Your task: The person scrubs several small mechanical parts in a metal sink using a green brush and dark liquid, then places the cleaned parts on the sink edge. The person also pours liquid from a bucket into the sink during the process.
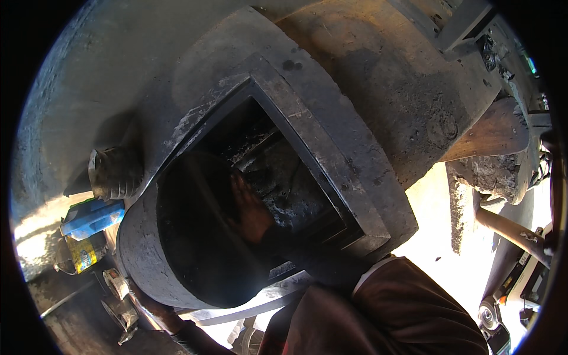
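A large grey drum-like container [139, 248], round and very dark inside, is tilted with its mouth over a square metal-framed opening [296, 115] in a grey slab. My right hand [253, 216] is at the near right side of the container's mouth, with fingers stretched out and lying along it. Below the container's outer wall, my left hand [160, 313] reaches up at its lower left side; its fingers are mostly hidden there. Inside the opening, the dark pit floor [284, 171] has shiny, uneven patches. The container's contents are too dark to make out.
To the left stand a dull cylindrical can [115, 173], a blue plastic container [93, 218] and a yellow-labelled container [83, 253]. Metal pieces [121, 299] lie by my left hand. A wooden piece [494, 133] and a pale post [512, 231] are at the right.
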